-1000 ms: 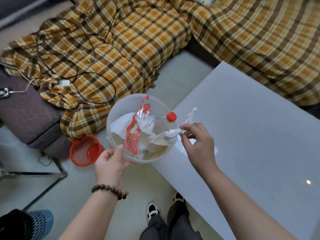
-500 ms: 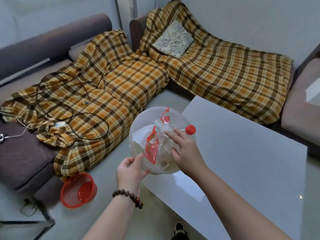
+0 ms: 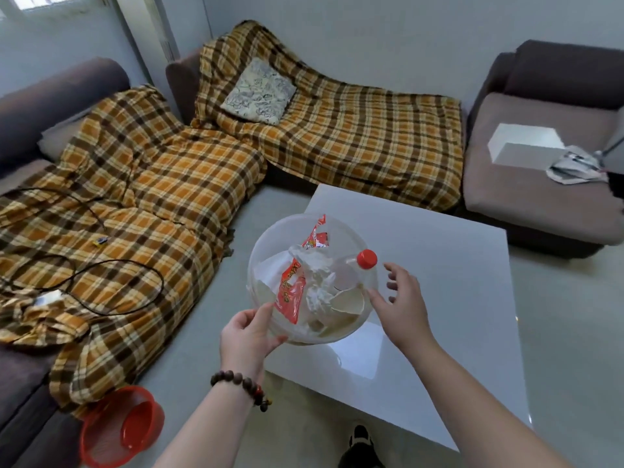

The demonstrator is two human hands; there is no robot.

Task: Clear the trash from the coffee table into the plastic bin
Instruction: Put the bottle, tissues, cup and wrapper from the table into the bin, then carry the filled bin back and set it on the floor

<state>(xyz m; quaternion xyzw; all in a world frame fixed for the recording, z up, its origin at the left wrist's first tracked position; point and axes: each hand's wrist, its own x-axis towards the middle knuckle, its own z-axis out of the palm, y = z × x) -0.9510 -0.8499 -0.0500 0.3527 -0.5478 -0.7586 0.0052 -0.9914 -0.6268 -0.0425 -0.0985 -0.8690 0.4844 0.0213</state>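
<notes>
My left hand [image 3: 248, 336] grips the near rim of a clear plastic bin [image 3: 270, 236], held over the left corner of the white coffee table [image 3: 449, 282]. Inside the bin lie a red snack wrapper [image 3: 290, 292], crumpled white tissue [image 3: 317, 278], a clear bottle with a red cap [image 3: 367, 258] and a torn paper cup piece [image 3: 347, 300]. My right hand [image 3: 401, 298] hovers just right of the bin with fingers spread, holding nothing. The tabletop shows no trash.
A sofa with an orange plaid blanket [image 3: 162, 197] and black cables [image 3: 101, 268] runs along the left and back. A red mesh basket [image 3: 121, 427] stands on the floor at lower left. A white box [image 3: 523, 146] sits on the brown sofa seat at right.
My right hand has let go of the tissue inside the bin and drawn back to the right, fingers spread. The view has tilted up; the bin stays in my left hand.
</notes>
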